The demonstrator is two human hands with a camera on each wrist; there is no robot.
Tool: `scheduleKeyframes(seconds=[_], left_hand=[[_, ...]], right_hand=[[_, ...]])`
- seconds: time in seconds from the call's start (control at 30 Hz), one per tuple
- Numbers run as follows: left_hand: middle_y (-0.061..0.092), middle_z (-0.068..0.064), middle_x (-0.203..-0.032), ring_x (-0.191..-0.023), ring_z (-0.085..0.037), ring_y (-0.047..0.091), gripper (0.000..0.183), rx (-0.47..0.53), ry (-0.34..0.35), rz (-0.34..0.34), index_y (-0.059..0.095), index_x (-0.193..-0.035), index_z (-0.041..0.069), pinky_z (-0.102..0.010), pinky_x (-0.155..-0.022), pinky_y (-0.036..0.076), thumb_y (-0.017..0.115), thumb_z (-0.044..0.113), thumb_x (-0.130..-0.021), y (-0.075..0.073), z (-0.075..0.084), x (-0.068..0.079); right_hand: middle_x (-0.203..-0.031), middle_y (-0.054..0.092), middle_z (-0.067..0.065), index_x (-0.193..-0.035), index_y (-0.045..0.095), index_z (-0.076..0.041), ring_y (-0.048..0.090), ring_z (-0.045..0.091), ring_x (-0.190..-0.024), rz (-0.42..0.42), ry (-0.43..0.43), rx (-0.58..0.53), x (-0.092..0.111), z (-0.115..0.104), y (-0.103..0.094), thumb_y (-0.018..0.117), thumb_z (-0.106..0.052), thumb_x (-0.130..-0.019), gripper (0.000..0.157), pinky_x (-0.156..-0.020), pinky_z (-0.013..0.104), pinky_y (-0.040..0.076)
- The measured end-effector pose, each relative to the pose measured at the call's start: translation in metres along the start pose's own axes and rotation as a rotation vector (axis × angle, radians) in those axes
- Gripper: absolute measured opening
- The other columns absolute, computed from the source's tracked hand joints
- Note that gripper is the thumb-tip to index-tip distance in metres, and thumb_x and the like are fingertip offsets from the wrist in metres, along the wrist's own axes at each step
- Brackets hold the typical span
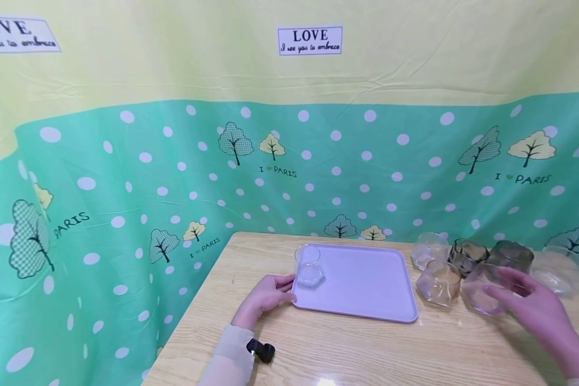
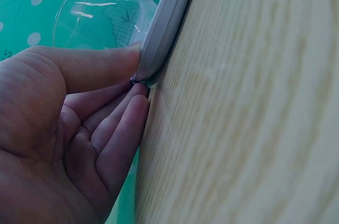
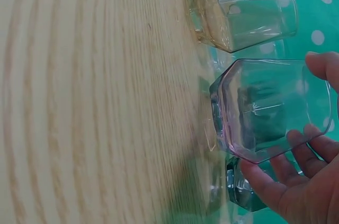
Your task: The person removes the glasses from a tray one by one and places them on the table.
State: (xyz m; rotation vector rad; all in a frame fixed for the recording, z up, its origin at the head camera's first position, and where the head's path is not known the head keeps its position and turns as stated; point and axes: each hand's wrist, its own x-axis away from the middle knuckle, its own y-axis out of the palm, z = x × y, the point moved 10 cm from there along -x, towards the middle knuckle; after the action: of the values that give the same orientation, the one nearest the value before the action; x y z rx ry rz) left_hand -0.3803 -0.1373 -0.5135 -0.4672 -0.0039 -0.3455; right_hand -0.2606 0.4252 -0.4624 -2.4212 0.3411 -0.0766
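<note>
At the left edge of a lilac tray, my left hand pinches the rim with thumb and fingers. The left wrist view shows the thumb on the tray's rim and the fingertips low beside it. A clear glass stands upright on the tray's left side. My right hand holds a faintly pink-purple faceted glass by its sides, thumb opposite the fingers. In the right wrist view this glass is upright, its base close to the tabletop, between an amber glass and a darker one.
Right of the tray stand a clear glass, an amber-tinted glass, a brown glass, a dark grey glass and a wide clear glass. A patterned green curtain hangs behind the wooden table.
</note>
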Motion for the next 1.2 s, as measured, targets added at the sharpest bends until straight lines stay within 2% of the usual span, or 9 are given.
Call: scheduleKeyframes(seconds=[0.13,0.3,0.4,0.53,0.6,0.67,0.8,1.07,1.2], left_hand=[[0.065,-0.017,-0.144,-0.135,-0.031,0.062,0.063,-0.003,0.001,0.001,0.062,-0.144,-0.005,-0.046,-0.116,0.046,0.084,0.002,-0.086,0.000,0.000,0.001],[0.066,-0.016,-0.143,-0.136,-0.031,0.062,0.062,-0.009,0.001,0.003,0.063,-0.144,-0.004,-0.047,-0.117,0.045,0.084,0.002,-0.086,-0.001,0.000,0.001],[0.066,-0.016,-0.143,-0.135,-0.031,0.062,0.062,0.000,-0.003,0.002,0.062,-0.144,-0.004,-0.046,-0.117,0.046,0.084,0.002,-0.086,-0.001,0.000,0.001],[0.066,-0.017,-0.143,-0.135,-0.031,0.062,0.062,0.007,-0.005,0.002,0.062,-0.144,-0.005,-0.046,-0.116,0.047,0.084,0.001,-0.086,-0.001,0.000,0.001],[0.066,-0.016,-0.143,-0.135,-0.031,0.062,0.062,0.004,-0.006,0.005,0.063,-0.144,-0.004,-0.046,-0.116,0.046,0.084,0.001,-0.086,-0.001,0.000,0.001],[0.067,-0.016,-0.142,-0.135,-0.031,0.062,0.062,-0.007,-0.008,0.009,0.063,-0.144,-0.004,-0.047,-0.117,0.045,0.084,0.001,-0.086,-0.002,0.000,0.001],[0.067,-0.015,-0.142,-0.136,-0.031,0.062,0.062,-0.019,-0.011,0.011,0.063,-0.144,-0.003,-0.048,-0.118,0.044,0.085,0.002,-0.086,-0.002,0.001,0.001],[0.068,-0.015,-0.142,-0.136,-0.032,0.061,0.063,-0.023,-0.013,0.011,0.063,-0.144,-0.003,-0.049,-0.118,0.044,0.085,0.002,-0.085,-0.001,0.002,0.002],[0.067,-0.015,-0.143,-0.136,-0.031,0.062,0.063,-0.019,-0.013,0.011,0.063,-0.144,-0.003,-0.048,-0.118,0.044,0.085,0.002,-0.086,-0.001,0.001,0.003]], right_hand=[[-0.160,0.036,0.040,-0.164,0.031,0.003,0.043,0.061,-0.132,0.004,-0.004,0.004,-0.001,-0.002,0.002,0.072,-0.052,-0.101,0.094,-0.067,0.013,0.041],[-0.160,0.035,0.041,-0.164,0.028,0.006,0.043,0.062,-0.132,0.006,-0.011,-0.001,-0.003,-0.003,0.003,0.072,-0.051,-0.101,0.096,-0.062,0.009,0.040],[-0.158,0.037,0.041,-0.163,0.029,0.006,0.061,0.030,-0.116,0.021,-0.014,0.004,-0.004,-0.001,0.002,0.074,-0.051,-0.100,0.096,-0.063,0.010,0.042],[-0.157,0.039,0.041,-0.163,0.031,0.006,0.041,-0.014,-0.099,0.042,-0.007,-0.008,-0.004,0.002,0.003,0.075,-0.050,-0.099,0.096,-0.067,0.009,0.042],[-0.159,0.037,0.040,-0.164,0.029,0.005,0.049,-0.007,-0.104,0.037,0.001,-0.021,-0.005,0.002,0.004,0.074,-0.051,-0.100,0.096,-0.075,0.007,0.042],[-0.161,0.034,0.039,-0.165,0.027,0.003,0.058,0.018,-0.119,0.024,0.007,-0.030,-0.006,0.002,0.005,0.073,-0.051,-0.101,0.096,-0.082,0.006,0.040],[-0.164,0.028,0.039,-0.167,0.021,0.004,0.036,0.061,-0.140,-0.007,0.016,-0.042,-0.006,0.005,0.009,0.070,-0.051,-0.102,0.097,-0.083,0.004,0.040],[-0.164,0.025,0.043,-0.169,0.018,-0.001,0.031,0.065,-0.140,-0.036,0.013,-0.085,-0.006,0.012,0.012,0.069,-0.050,-0.104,0.096,-0.084,0.005,0.041],[-0.164,0.025,0.042,-0.171,0.017,-0.004,0.032,0.063,-0.140,-0.041,0.014,-0.088,-0.007,0.013,0.013,0.068,-0.050,-0.104,0.095,-0.071,0.006,0.037]])
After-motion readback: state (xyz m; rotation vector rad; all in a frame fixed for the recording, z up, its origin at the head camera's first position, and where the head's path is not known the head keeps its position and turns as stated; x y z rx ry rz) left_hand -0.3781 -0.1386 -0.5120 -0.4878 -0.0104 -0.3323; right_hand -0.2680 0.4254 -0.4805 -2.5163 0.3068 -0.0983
